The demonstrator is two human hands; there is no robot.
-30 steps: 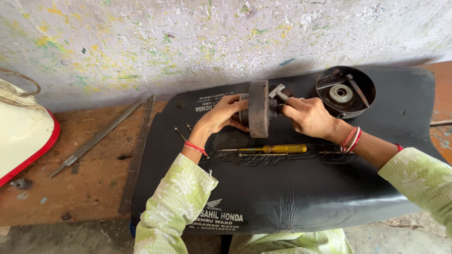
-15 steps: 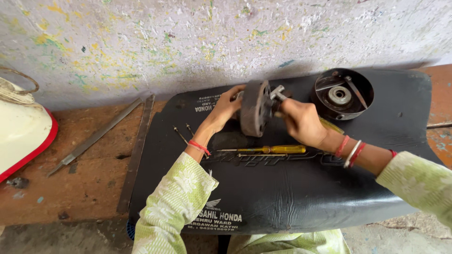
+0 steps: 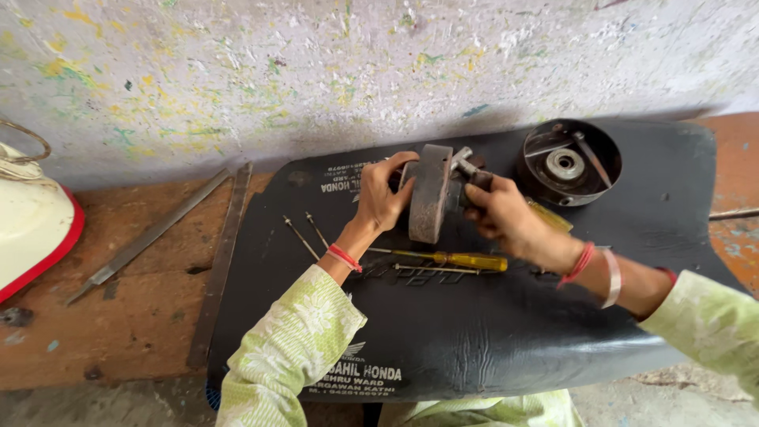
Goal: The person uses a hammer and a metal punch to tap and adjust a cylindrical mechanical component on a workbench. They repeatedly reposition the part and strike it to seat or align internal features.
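Observation:
A thick grey metal disc [image 3: 431, 192] stands on edge on a black mat [image 3: 490, 332]. My left hand [image 3: 383, 198] grips the disc from its left side. My right hand [image 3: 506, 215] is closed on a small metal tool [image 3: 461, 161] at the disc's right face. A yellow-handled screwdriver [image 3: 452, 259] lies on the mat just below both hands, with a thin rod beside it. Both wrists wear red thread bands.
A round black metal drum [image 3: 569, 160] sits at the mat's back right. Two thin pins [image 3: 304, 235] lie left of my left hand. A long flat file [image 3: 150, 236] and a metal strip [image 3: 224, 261] rest on the wooden bench. A white and red object [image 3: 32, 221] stands at the left edge.
The disc has tilted and shifted slightly toward me between my hands. My right hand has turned on the small tool and moved a little lower.

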